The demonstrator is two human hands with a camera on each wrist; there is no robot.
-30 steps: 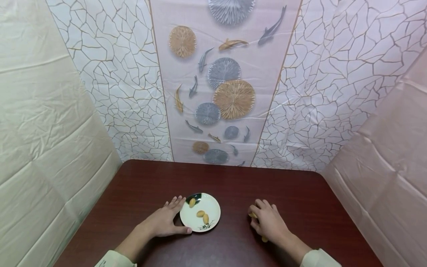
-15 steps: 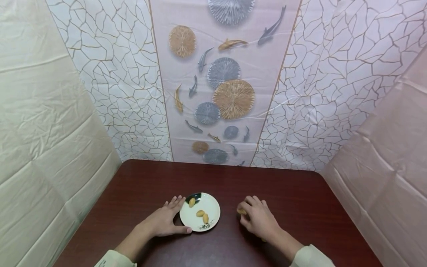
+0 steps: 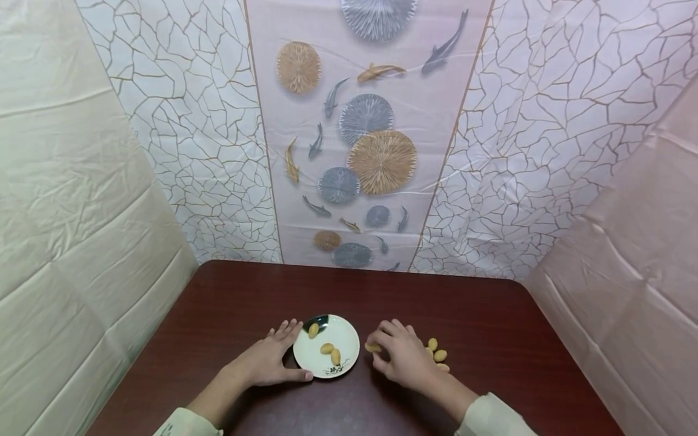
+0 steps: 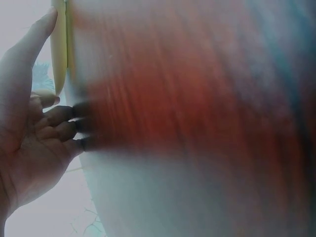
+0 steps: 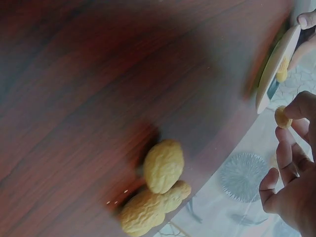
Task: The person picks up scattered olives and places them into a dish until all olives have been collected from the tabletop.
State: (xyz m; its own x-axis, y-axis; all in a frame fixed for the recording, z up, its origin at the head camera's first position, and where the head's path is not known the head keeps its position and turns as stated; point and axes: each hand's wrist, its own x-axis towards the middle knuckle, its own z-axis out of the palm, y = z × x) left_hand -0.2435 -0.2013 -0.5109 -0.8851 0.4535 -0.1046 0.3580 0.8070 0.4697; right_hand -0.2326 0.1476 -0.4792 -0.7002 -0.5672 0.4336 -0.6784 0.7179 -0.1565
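A round white plate (image 3: 349, 336) with a dark green patch and a small plant print bears three wrinkled yellow-tan oval nuts (image 3: 327, 349). At its left edge is my left hand (image 3: 268, 358), fingers extended and thumb at the near rim; in the left wrist view the thumb (image 4: 37, 37) lies along the edge-on plate (image 4: 59, 44). Just right of the plate, my right hand (image 3: 405, 360) pinches one nut (image 5: 283, 117) between thumb and fingertips. Behind that hand several similar nuts (image 3: 440, 356) lie on the table, partly hidden by it.
The dark red-brown table (image 3: 262, 290) has rounded far corners. Patterned cloth (image 3: 349, 151) hangs behind it and plain beige cloth (image 3: 627, 290) at the sides. In the right wrist view, loose nuts (image 5: 164, 166) sit close together on the tabletop.
My right hand has moved left toward the plate with the nut, uncovering several nuts on the table. The left hand and the plate have stayed in place.
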